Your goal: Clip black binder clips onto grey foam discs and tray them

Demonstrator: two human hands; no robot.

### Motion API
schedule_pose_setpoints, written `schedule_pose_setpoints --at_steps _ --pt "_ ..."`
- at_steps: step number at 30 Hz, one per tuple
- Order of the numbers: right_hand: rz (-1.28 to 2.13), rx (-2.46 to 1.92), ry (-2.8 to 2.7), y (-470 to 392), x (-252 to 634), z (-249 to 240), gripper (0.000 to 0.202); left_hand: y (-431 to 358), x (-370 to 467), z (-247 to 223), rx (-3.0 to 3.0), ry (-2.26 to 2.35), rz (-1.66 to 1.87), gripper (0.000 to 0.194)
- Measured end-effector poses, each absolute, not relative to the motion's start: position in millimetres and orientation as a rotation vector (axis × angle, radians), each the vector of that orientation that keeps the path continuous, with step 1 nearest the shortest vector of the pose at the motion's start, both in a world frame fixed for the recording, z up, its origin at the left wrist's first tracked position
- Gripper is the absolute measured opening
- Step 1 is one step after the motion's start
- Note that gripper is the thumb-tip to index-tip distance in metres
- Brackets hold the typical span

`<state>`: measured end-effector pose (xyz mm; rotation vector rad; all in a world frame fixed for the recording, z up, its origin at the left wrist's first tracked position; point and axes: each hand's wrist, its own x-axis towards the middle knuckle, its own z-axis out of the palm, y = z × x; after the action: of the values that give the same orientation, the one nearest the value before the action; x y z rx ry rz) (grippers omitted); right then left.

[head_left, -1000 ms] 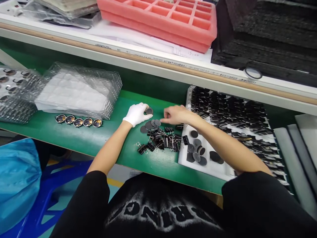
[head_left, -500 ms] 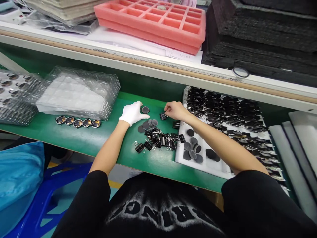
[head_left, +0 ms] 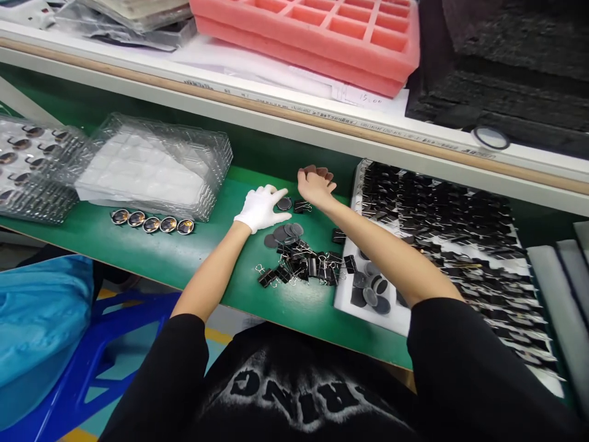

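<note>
White-gloved, the left hand (head_left: 261, 209) parts finger and thumb around a dark disc (head_left: 284, 203) at its three o'clock; the bare right hand (head_left: 316, 186) is loosely unfurled, a black clip (head_left: 302, 207) at its seven. From the disc, heaped clips (head_left: 313, 267) lie at five o'clock, shiny rounds (head_left: 151, 225) at nine.

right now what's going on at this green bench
A person's gloved left hand has thumb and finger parted around a dark disc, beside a binder clip. The bare right hand, near that clip, shows nothing in it. Loose discs and a heap of binder clips lie on the bench.
</note>
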<state>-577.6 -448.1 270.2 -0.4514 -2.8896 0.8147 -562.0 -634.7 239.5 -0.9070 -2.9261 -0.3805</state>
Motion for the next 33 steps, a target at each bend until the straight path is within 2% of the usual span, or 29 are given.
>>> schedule_pose_setpoints --at_steps 2,4,25,33 --pt "0.799 -0.479 -2.862 -455 -581 260 0.047 -632 -562 237 -0.938 -2.936 -0.406 0.057" --pt "0.787 -0.485 -2.868 -458 -581 252 0.05 -630 -563 235 -0.987 -2.935 -0.429 0.05" --pt "0.748 -0.491 -2.828 -438 -581 221 0.058 -616 -590 235 -1.311 -2.986 -0.451 0.056" --pt "0.795 -0.57 -2.815 -447 -579 227 0.05 -616 -595 232 -1.331 -2.958 -0.437 0.057"
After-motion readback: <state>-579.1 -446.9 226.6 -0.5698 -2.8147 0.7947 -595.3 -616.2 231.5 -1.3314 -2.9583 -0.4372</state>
